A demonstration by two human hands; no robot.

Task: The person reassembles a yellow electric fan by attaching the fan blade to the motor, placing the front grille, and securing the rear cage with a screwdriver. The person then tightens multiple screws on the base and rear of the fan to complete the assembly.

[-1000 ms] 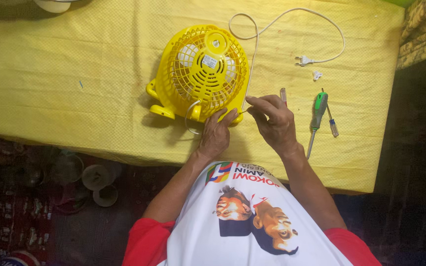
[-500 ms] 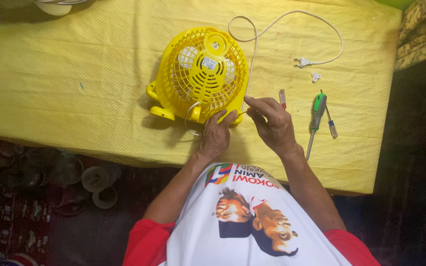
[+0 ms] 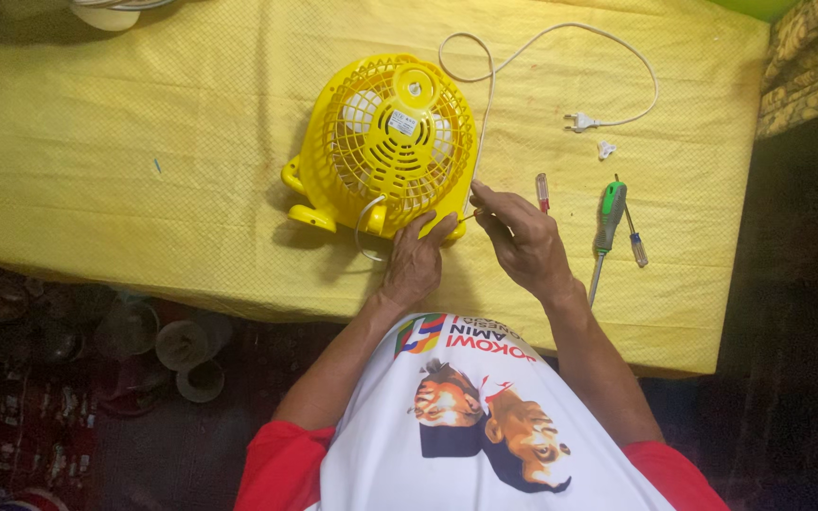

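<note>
Evidently bracing, the left hand (image 3: 414, 260) presses the yellow fan (image 3: 385, 142) at frame centre while the right hand (image 3: 523, 241) pinches a thin tool (image 3: 467, 217) against its rim.

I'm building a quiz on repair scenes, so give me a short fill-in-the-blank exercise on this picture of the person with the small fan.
1. The fan lying on the table is ____ in colour.
2. The left hand rests against the fan's ____ edge, the one closest to the person.
3. The fan's white cord ends in a ____ lying on the yellow tablecloth.
4. The screwdriver lying to the side of the right hand has a ____ handle.

Missing words: yellow; near; plug; green
</note>
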